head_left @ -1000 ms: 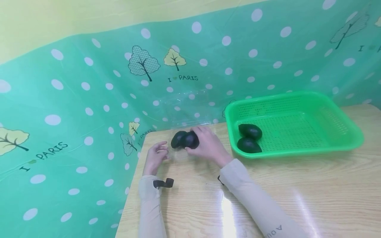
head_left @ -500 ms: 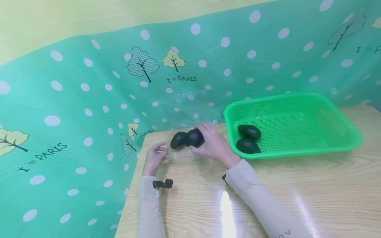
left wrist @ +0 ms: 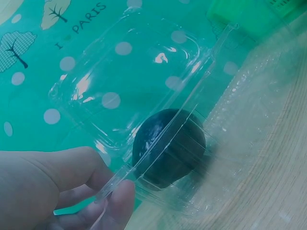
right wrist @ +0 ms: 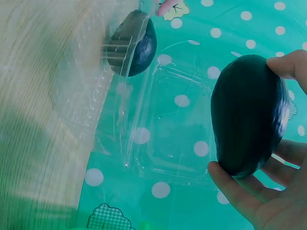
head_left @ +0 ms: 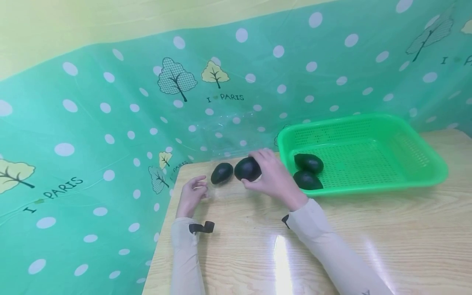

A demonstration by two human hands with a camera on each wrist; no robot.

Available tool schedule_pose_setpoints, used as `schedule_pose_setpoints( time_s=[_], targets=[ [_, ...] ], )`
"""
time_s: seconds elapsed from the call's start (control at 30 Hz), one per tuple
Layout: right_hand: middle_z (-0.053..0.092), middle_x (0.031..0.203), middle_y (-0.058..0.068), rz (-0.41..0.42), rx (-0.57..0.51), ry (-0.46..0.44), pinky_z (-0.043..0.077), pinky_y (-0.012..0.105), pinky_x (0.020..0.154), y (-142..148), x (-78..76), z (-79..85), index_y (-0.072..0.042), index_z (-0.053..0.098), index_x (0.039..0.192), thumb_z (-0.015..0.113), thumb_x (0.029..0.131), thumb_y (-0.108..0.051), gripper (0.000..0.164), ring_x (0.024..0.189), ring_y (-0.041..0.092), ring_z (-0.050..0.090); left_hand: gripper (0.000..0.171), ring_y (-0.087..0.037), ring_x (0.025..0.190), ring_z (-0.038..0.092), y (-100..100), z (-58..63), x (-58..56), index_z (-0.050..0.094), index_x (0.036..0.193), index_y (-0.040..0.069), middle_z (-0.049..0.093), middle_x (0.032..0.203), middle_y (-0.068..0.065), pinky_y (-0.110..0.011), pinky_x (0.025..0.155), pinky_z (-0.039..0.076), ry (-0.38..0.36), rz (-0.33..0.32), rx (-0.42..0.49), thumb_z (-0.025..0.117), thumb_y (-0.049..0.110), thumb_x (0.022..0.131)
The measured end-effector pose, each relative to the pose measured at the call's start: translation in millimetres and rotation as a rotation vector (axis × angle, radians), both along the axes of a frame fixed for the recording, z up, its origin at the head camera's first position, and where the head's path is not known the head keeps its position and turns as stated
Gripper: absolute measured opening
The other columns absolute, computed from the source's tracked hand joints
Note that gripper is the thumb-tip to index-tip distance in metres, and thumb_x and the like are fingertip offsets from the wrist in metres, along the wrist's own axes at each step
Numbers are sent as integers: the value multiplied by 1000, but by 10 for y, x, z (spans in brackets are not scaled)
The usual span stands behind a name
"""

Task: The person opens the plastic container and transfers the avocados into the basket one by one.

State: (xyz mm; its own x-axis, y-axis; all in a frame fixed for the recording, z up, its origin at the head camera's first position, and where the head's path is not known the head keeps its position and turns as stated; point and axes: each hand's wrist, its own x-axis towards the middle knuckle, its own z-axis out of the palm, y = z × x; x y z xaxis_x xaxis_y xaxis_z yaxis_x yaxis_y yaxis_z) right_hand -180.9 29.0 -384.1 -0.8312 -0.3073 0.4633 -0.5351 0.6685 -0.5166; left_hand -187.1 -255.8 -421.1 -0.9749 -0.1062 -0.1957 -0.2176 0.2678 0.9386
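My right hand [head_left: 274, 176] grips a dark avocado [right wrist: 249, 115], thumb on one end and fingers curled round the other, raised over a clear plastic clamshell box [left wrist: 134, 81]. Another avocado [head_left: 222, 173] lies inside the box, at its left end. The hinged lid stands up at the back, against the green sheet. At the box's left edge my left hand [head_left: 191, 196] pinches the clear plastic rim between thumb and fingers, as the left wrist view shows.
A green slotted plastic basket [head_left: 368, 188] stands to the right, with two avocados [head_left: 309, 172] in its left end. The wooden table [head_left: 243, 254] meets a green dotted sheet [head_left: 121, 164] along the back and left side.
My right hand has moved right with its avocado, away from the one in the box, so a gap now shows between them. The left hand has stayed in place.
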Motion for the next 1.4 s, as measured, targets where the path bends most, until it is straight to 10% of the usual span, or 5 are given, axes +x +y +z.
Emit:
schedule_pose_setpoints(
  time_s=[0.37, 0.77, 1.4],
  targets=[
    [59, 129, 10, -25, -6, 10, 52, 43, 101, 207, 69, 23, -6, 56, 132, 78, 76, -44, 71, 122, 28, 51, 54, -35, 101, 62, 4, 0, -12, 48, 142, -4, 52, 129, -31, -46, 90, 59, -3, -5, -11, 54, -9, 88],
    [59, 133, 8, -55, -41, -1, 51, 49, 99, 450, 90, -24, -12, 57, 134, 81, 74, -42, 70, 123, 29, 51, 53, -33, 101, 62, -117, -291, -121, 51, 141, 2, 55, 128, -26, -40, 86, 61, 34, 21, -38, 55, -5, 89],
    [60, 125, 16, -125, -54, -67, 51, 54, 91, 851, 121, -84, -2, 57, 127, 83, 73, -38, 70, 115, 34, 53, 50, -30, 98, 63, -101, -293, -122, 52, 140, 2, 56, 126, -25, -37, 85, 61, 48, 17, -52, 56, -4, 90]
  ],
)
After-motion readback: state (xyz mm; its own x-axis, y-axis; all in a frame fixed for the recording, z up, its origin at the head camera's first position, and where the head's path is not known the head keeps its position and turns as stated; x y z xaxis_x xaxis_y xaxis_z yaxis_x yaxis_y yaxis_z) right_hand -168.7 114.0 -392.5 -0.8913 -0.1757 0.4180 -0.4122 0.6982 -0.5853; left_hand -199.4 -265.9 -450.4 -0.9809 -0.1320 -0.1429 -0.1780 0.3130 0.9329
